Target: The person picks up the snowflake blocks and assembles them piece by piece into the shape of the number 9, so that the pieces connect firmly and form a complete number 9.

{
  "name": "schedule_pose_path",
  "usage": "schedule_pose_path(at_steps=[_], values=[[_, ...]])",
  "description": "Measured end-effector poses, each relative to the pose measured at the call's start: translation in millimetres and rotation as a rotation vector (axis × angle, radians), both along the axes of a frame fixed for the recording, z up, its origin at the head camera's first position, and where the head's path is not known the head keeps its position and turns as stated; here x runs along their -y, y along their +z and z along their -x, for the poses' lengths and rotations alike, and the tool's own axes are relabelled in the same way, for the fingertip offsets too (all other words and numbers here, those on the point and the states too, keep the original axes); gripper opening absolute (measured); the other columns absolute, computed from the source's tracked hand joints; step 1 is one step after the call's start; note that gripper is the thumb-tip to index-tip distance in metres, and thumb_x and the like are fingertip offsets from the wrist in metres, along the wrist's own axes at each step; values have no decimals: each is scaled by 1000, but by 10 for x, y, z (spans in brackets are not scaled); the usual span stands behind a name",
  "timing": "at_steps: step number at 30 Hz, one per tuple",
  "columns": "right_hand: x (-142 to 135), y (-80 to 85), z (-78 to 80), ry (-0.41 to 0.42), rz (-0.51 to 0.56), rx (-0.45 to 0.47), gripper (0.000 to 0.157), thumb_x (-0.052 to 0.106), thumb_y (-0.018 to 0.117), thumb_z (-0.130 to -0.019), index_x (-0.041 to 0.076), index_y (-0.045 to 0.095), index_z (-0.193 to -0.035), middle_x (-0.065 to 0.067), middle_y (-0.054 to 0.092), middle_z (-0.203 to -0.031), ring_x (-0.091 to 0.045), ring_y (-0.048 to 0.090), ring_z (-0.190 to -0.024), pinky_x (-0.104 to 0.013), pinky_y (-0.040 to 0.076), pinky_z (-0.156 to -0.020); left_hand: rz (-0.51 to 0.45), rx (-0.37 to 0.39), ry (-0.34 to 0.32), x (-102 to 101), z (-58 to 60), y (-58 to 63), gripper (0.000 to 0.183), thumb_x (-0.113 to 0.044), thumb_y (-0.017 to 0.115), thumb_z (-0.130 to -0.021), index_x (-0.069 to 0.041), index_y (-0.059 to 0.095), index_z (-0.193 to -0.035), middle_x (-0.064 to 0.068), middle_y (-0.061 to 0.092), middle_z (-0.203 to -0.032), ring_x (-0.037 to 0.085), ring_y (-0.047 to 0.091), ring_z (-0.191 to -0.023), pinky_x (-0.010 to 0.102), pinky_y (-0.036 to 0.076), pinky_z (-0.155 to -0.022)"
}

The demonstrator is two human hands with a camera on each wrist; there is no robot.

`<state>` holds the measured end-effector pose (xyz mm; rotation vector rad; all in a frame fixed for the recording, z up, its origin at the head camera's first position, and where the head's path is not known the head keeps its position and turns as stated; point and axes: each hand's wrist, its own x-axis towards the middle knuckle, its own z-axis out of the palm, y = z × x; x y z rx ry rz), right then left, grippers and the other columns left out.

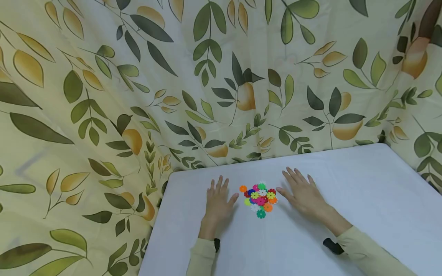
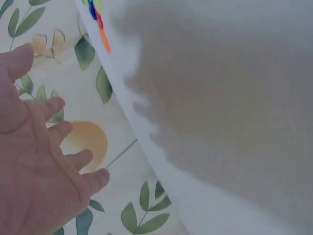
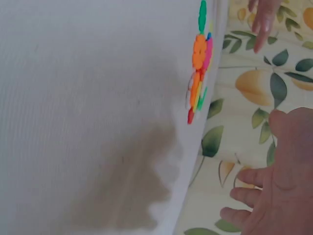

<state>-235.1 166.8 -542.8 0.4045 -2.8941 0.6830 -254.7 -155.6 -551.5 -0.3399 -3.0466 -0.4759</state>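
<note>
Discs in many colours lie overlapping in 1 loose heap on the table, between the 2 hands. We see the left hand with its fingers extended, holding nothing; the right hand also has straight fingers and no hold, its thumb just beside the heap. As we judge it, little or none of the handling is done: we find no disc picked up or sorted into a separate group, so the whole heap seems left. Whether any discs interlock, we cannot tell.
</note>
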Motion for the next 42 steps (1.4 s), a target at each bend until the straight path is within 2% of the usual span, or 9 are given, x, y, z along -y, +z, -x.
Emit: schedule_pose_path(at_steps=[6, 11, 14, 17, 21, 26, 30, 37, 42], values=[[124, -70, 31, 25, 17, 5, 77, 48, 63, -102, -1, 41, -156, -26, 32, -164, -51, 24, -152, -76, 18, -115, -64, 4, -57, -151, 34, -21, 70, -49, 56, -106, -11, 36, -162, 13, 27, -170, 43, 20, -156, 62, 19, -123], [202, -172, 55, 37, 29, 10, 72, 41, 70, -99, -4, 48, -151, -28, 39, -159, -52, 31, -148, -72, 26, -115, -127, 27, -41, -275, 50, -84, 62, -43, 62, -104, -14, 46, -157, 11, 44, -159, 38, 36, -145, 58, 37, -116], [244, -242, 73, 46, 52, 1, 65, 37, 73, -98, -4, 56, -144, -29, 48, -152, -51, 41, -142, -70, 33, -112, -176, 38, -46, -365, 45, -85, 55, -37, 68, -101, -14, 56, -150, 11, 53, -148, 35, 44, -134, 53, 47, -107], [278, -296, 99, 40, 66, -30, 52, 31, 78, -94, -3, 66, -132, -27, 60, -135, -48, 56, -125, -66, 46, -102, -177, 37, -68, -460, 71, -103, 46, -32, 72, -99, -14, 65, -141, 8, 60, -134, 29, 50, -121, 43, 51, -100], [316, -316, 146, 28, 68, -57, 38, 25, 83, -89, 1, 75, -117, -18, 67, -109, -37, 61, -99, -56, 53, -83, -122, 70, -68, -570, 138, -174, 40, -33, 73, -99, -20, 69, -137, 1, 61, -121, 17, 51, -109, 31, 52, -92], [370, -316, 213, 59, 64, -34, 23, 22, 84, -88, 7, 80, -105, -8, 66, -91, -26, 59, -83, -46, 51, -71, -95, 107, -63, -640, 190, -203, 34, -31, 73, -99, -24, 72, -133, -2, 58, -111, 14, 50, -100, 28, 51, -84], [385, -319, 252, 45, 97, 12, 16, 15, 84, -87, 7, 81, -101, -7, 66, -89, -24, 60, -81, -44, 53, -72, -83, 100, -83, -686, 209, -157, 30, -29, 75, -98, -25, 75, -128, 0, 56, -106, 14, 50, -94, 28, 51, -81], [366, -296, 290, 10, 183, 124, 30, 10, 84, -85, -2, 77, -112, -7, 64, -89, -23, 60, -82, -45, 55, -75, -106, 93, -43, -730, 243, -155, 26, -28, 80, -94, -21, 75, -118, -1, 55, -104, 12, 51, -92, 28, 52, -81], [343, -281, 285, -7, 232, 155, 25, 11, 86, -84, 0, 79, -105, -7, 63, -90, -23, 60, -83, -43, 53, -74, -217, 105, -39, -702, 220, -128, 10, -19, 74, -99, -13, 70, -107, -4, 56, -95, 11, 51, -85, 26, 50, -76]])
